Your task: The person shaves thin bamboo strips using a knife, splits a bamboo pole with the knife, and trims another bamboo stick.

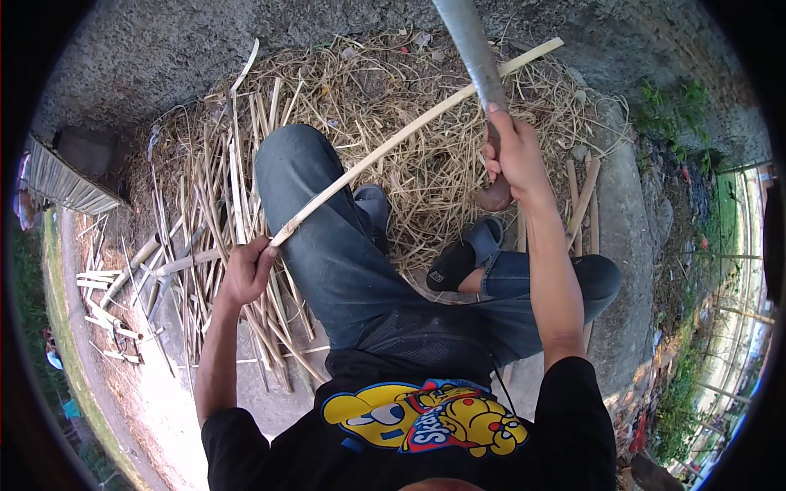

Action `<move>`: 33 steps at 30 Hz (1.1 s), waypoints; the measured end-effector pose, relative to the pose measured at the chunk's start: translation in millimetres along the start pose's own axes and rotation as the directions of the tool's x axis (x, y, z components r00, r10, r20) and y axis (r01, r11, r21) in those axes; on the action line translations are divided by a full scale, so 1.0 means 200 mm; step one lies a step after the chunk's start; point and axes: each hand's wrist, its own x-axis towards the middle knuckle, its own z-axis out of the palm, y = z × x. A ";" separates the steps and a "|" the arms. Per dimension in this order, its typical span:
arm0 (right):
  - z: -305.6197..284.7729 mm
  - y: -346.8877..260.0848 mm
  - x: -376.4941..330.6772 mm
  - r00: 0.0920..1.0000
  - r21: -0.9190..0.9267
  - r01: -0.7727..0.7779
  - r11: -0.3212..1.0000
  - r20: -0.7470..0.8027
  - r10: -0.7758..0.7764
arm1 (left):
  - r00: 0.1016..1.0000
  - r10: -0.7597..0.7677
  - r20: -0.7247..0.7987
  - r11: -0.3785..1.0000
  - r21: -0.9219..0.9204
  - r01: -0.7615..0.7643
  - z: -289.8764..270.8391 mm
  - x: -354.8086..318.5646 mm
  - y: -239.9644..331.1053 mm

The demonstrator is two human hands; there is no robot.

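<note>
Pale strip [385, 150] ran slantwise under a long blade [475, 49]

On the near side, a black shirt [299, 454] carried a yellow cartoon print [368, 409] with white lettering on a red badge edged in blue. The left hand [248, 270] was clamped on the near left end of the pale strip, which was flat, narrow and woody. It passed above the left denim leg [319, 245] and reached toward the far right, where the long blade crossed over it; whether the two touched could not be told. The right hand [516, 155] was wrapped around the brown, hooked handle [495, 196] of the grey metal blade. Curly, straw-coloured shavings [426, 196] covered the ground between the legs and beyond. Long split stalks [213, 204] lay heaped to the left, and smooth sticks [583, 196] lay to the right. A rough grey wall [164, 74] stood at the far side.
</note>
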 end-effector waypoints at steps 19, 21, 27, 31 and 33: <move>0.30 0.19 -0.24 0.868 0.038 -0.300 0.953 0.425 0.256 | 0.961 -0.205 0.188 0.949 -0.202 0.242 0.00 0.05 0.15; 0.29 0.16 -0.18 0.918 0.085 -0.228 0.970 0.351 0.185 | 0.945 -0.225 0.235 0.911 -0.293 0.290 -0.03 0.03 0.13; 0.22 0.09 -0.06 0.977 0.156 -0.188 0.970 0.134 0.167 | 0.933 -0.237 0.270 0.805 -0.484 0.344 -0.01 0.10 0.26; 0.49 0.16 -0.35 0.857 -0.117 -0.181 0.976 0.468 0.215 | 0.889 -0.266 0.374 0.671 -0.590 0.449 0.04 0.20 0.36; 0.50 0.18 -0.33 0.877 -0.159 0.032 0.987 0.479 0.048 | 0.895 -0.226 0.386 0.648 -0.626 0.434 0.02 0.17 0.36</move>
